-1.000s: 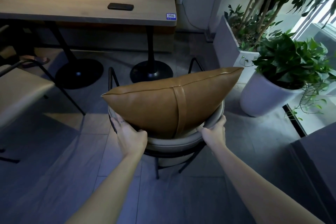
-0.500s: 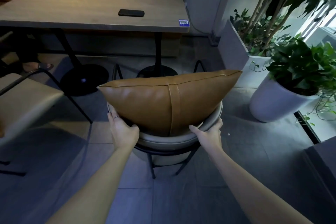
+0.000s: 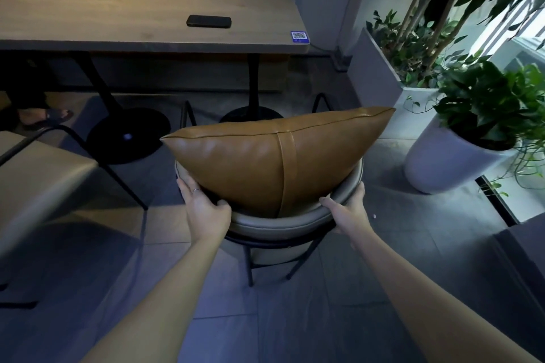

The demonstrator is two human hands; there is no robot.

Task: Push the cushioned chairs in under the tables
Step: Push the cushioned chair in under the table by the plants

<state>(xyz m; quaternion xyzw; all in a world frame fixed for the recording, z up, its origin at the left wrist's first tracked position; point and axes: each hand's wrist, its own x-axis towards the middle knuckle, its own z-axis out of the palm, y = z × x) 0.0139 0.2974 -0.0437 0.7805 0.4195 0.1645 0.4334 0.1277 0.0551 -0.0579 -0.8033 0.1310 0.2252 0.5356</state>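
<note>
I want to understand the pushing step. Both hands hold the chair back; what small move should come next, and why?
Probably keep pushing the chair straight forward toward the table. The left hand and right hand grip its curved backrest on either side of the tan cushion, and the chair is not yet under the tabletop.

Glossy leather cushion (image 3: 265, 162) — matt wood-look table (image 3: 118, 18) — black metal legs.
</note>
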